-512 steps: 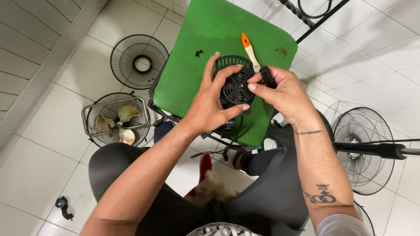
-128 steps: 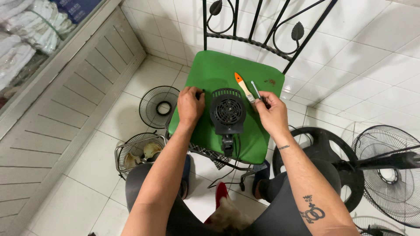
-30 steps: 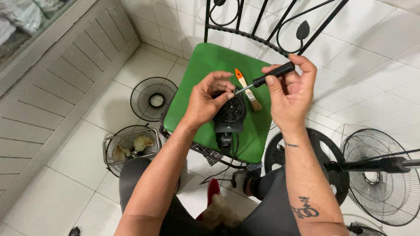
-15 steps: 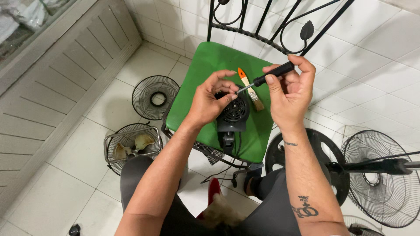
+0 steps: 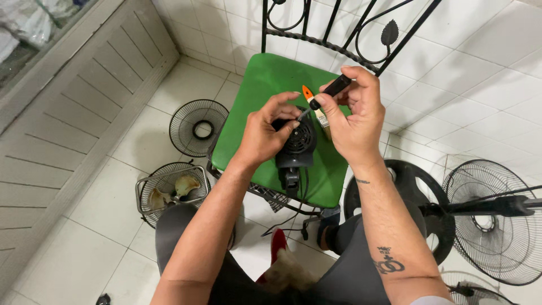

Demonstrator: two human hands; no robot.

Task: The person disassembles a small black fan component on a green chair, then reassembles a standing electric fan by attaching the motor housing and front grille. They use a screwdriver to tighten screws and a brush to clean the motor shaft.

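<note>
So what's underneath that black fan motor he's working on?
The black fan motor rests on a green chair cushion. The left hand covers its left side, so whatever lies under there can't be seen.

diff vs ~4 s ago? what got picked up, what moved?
The right hand has taken up the black-handled screwdriver from the seat and brought its tip to the top of the black fan motor housing. The left hand shifted from the seat onto the housing. The orange-handled brush still lies on the green chair seat; the fan grilles on the floor are unmoved.
</note>
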